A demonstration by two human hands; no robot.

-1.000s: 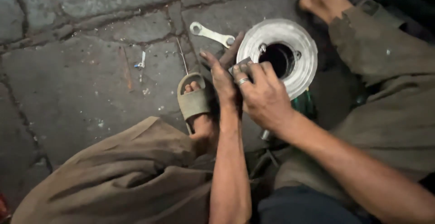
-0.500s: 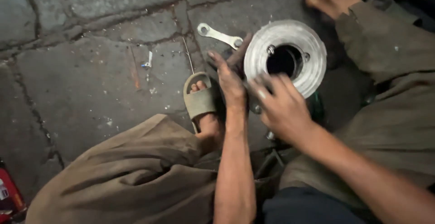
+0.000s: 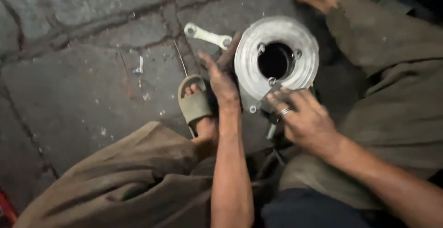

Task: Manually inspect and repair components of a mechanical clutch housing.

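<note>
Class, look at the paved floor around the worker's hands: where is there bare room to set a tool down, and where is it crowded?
Bare paving lies left of the sandalled foot, below the small bolt. Crowded: the left hand grips the metal disc at its edge, the right hand works below its hole, and the flat spanner lies just above.

Cracked grey stone floor, dusty. Lying flat at twelve o'clock: a pale double-ended wrench. Just right of it, a round metal disc with dark centre hole. At ten o'clock, a small bolt.
</note>
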